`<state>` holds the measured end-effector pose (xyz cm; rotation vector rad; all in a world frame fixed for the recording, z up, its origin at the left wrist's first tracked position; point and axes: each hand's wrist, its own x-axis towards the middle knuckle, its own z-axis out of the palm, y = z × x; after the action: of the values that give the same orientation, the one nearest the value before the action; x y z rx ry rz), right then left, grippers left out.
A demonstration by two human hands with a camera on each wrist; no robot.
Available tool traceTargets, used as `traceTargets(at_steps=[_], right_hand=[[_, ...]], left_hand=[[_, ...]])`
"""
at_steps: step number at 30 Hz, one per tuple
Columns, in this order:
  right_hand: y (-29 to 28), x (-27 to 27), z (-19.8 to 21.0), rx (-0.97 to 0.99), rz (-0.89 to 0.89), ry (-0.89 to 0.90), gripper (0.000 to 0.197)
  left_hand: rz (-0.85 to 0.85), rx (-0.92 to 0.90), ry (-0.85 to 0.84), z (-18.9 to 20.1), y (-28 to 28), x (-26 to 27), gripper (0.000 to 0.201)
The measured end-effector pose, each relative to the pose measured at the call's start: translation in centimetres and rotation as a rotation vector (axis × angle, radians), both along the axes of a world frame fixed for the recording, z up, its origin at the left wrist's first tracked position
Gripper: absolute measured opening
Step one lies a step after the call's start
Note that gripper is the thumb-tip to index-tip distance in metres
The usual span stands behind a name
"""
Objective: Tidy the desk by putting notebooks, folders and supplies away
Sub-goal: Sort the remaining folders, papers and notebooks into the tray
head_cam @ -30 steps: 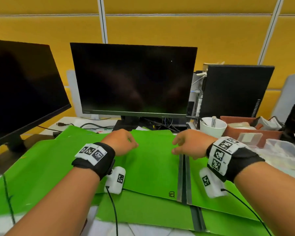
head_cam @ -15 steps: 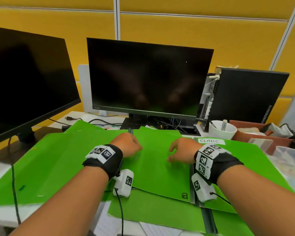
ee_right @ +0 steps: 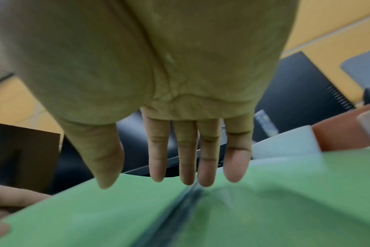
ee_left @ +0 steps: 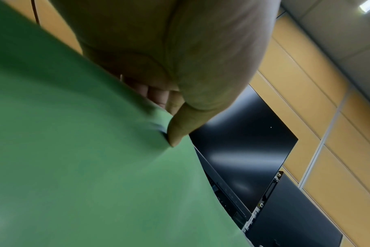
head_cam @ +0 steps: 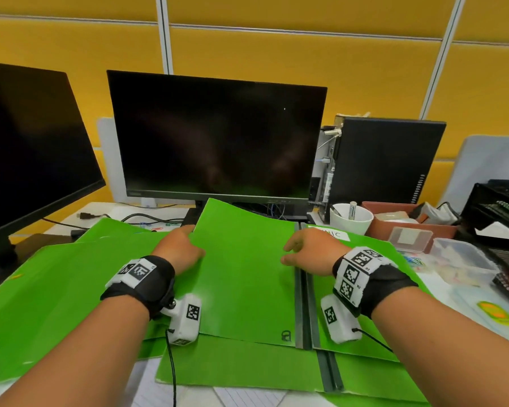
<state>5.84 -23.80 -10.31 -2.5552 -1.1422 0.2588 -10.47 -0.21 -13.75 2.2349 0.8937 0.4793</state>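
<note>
Several green folders (head_cam: 241,277) lie spread and overlapping across the desk in front of the monitor. My left hand (head_cam: 180,248) pinches the left edge of the top folder's cover (ee_left: 95,167), thumb on top and fingers underneath, and its far corner stands lifted. My right hand (head_cam: 309,251) hovers just above the folder's grey spine (head_cam: 301,301), fingers (ee_right: 186,163) straight and relaxed, holding nothing. A folder under it at the right carries a white label (head_cam: 332,234).
Two dark monitors (head_cam: 218,142) stand behind, a black computer case (head_cam: 385,163) at the right. A white cup (head_cam: 351,218), a brown tray (head_cam: 409,224), clear plastic boxes (head_cam: 465,259) and a black mesh file tray (head_cam: 500,212) crowd the right side. Cables (head_cam: 147,218) lie behind the folders.
My left hand has taken hold of the top folder's left edge and raised the cover's far corner. My right hand has opened out over the spine.
</note>
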Motion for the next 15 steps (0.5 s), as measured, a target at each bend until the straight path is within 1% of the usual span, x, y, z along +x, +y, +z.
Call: traceTargets(at_steps=[3, 6, 7, 12, 15], right_hand=[[-3.2, 2.6, -0.1, -0.074, -0.100, -0.038, 0.036], [-6.9, 5.3, -0.2, -0.181, -0.221, -0.067, 0.038], [-8.2, 6.2, -0.4, -0.210, -0.266, -0.078, 0.038], [-14.3, 9.5, -2.0, -0.327, -0.428, -0.081, 0.033], [-16.1, 9.8, -2.4, -0.285, -0.474, -0.073, 0.036]], left_hand=[[0.040, 0.013, -0.029, -0.1, 0.3, 0.2, 0.052], [0.074, 0.014, -0.015, -0.2, 0.3, 0.2, 0.071], [0.077, 0.021, -0.013, -0.2, 0.4, 0.3, 0.073], [0.065, 0.050, -0.016, -0.4, 0.3, 0.4, 0.068], [0.047, 0.064, 0.000, -0.8, 0.5, 0.7, 0.062]])
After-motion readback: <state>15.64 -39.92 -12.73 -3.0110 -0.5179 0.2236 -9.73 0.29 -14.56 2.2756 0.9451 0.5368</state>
